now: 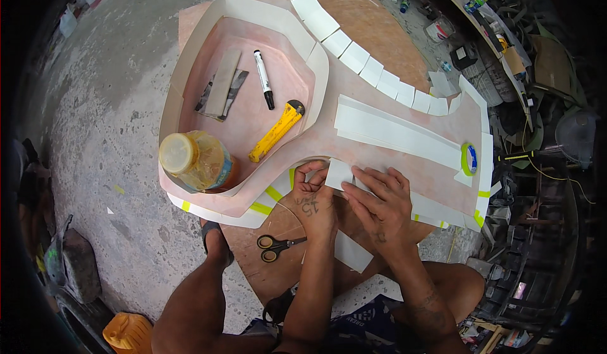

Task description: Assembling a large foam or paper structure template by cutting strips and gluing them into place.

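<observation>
Two bare arms [313,281] are at the bottom. The left hand [315,196] pinches a small white card [339,175] by the curved edge of the pink board [344,79]. The right hand [384,199] touches the card too, but I can't tell if it grips. Black scissors [270,253] lie left of the arms

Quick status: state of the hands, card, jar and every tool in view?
Left hand: pinching the left edge of the white card
Right hand: touching the card's right side, grip firmness unclear
White card: between both hands
Jar: lid on, amber contents
Marker: capped, lying down
Yellow cutter: lying down, no blade visible
Scissors: lying down, blades look shut
Tape roll: lying on white strips
</observation>
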A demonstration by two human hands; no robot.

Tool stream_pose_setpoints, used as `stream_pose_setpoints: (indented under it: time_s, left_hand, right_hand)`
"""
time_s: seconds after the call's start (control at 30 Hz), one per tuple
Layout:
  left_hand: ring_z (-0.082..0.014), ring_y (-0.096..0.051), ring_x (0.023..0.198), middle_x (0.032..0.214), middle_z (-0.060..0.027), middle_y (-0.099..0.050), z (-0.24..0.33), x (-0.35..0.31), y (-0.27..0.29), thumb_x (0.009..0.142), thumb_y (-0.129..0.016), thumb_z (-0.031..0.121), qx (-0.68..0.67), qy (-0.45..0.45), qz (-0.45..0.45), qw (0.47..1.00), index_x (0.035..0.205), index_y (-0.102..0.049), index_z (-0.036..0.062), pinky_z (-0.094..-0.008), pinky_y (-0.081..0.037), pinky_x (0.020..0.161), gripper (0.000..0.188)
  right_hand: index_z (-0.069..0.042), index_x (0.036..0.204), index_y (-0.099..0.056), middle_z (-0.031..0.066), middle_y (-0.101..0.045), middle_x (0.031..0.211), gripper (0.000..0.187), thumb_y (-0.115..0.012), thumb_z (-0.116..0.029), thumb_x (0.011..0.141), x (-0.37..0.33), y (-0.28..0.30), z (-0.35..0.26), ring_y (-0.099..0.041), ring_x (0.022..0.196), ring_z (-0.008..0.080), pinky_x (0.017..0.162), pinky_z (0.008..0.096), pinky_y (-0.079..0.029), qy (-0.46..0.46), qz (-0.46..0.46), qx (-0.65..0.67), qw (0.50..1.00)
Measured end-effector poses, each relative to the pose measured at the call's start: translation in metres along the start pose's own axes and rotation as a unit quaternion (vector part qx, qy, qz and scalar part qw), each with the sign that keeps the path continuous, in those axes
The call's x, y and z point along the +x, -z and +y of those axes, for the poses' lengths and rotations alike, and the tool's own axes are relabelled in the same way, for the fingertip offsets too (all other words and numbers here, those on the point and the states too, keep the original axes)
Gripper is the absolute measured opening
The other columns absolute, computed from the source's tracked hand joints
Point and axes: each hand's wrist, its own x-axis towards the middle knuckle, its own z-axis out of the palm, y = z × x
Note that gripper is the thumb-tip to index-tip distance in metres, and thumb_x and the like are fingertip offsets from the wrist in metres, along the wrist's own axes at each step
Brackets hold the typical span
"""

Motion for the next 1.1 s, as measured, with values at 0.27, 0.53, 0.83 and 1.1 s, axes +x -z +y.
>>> stream_pose_setpoints:
  time_s: [0.27, 0.53, 0.83, 1.1]
  left_hand:
    - [-0.0161, -0.065, 0.084, 0.094, -0.0139, -0.068, 0.0005, -0.0017, -0.0021, 0.080, -0.068, -0.005, -0.011, 0.005, 0.004, 1.000, 0.109, -0.050, 0.0032, -0.0241, -0.050, 0.077, 0.035]
    - [-0.0162, -0.065, 0.085, 0.094, -0.0141, -0.069, -0.0012, -0.0004, -0.0002, 0.080, -0.069, -0.005, -0.016, 0.001, 0.007, 1.000, 0.110, -0.050, 0.0030, -0.0241, -0.050, 0.079, 0.037]
    - [-0.0161, -0.065, 0.085, 0.094, -0.0146, -0.069, -0.0031, -0.0002, -0.0012, 0.080, -0.068, -0.004, -0.026, 0.004, 0.005, 1.000, 0.110, -0.050, 0.0029, -0.0242, -0.050, 0.078, 0.036]
    - [-0.0214, -0.067, 0.091, 0.101, -0.0202, -0.068, -0.0026, 0.0000, -0.0008, 0.081, -0.065, -0.008, 0.003, 0.007, -0.001, 1.000, 0.111, -0.047, 0.0014, -0.0294, -0.054, 0.082, 0.036]
  right_hand:
    - [-0.013, 0.110, -0.070, 0.0091, -0.067, 0.115, 0.026, -0.067, -0.016, 0.084, -0.0056, -0.0056, 0.0023, -0.060, 0.109, 0.0268, 0.102, 0.0477, -0.034, 0.015, 0.014, -0.014, 1.000]
    - [-0.011, 0.110, -0.069, 0.0079, -0.069, 0.112, 0.027, -0.069, -0.014, 0.083, -0.0036, -0.0057, 0.0017, -0.061, 0.107, 0.0264, 0.103, 0.0478, -0.034, 0.005, 0.025, -0.001, 1.000]
    - [-0.011, 0.110, -0.068, 0.0099, -0.065, 0.119, 0.029, -0.070, -0.016, 0.082, -0.0008, -0.0056, 0.0014, -0.060, 0.107, 0.0261, 0.104, 0.0487, -0.032, -0.008, 0.018, 0.005, 1.000]
    - [-0.010, 0.115, -0.067, 0.0115, -0.064, 0.119, 0.033, -0.069, -0.016, 0.082, -0.0035, -0.0029, 0.0026, -0.059, 0.109, 0.0258, 0.105, 0.0495, -0.030, -0.011, 0.006, -0.005, 1.000]
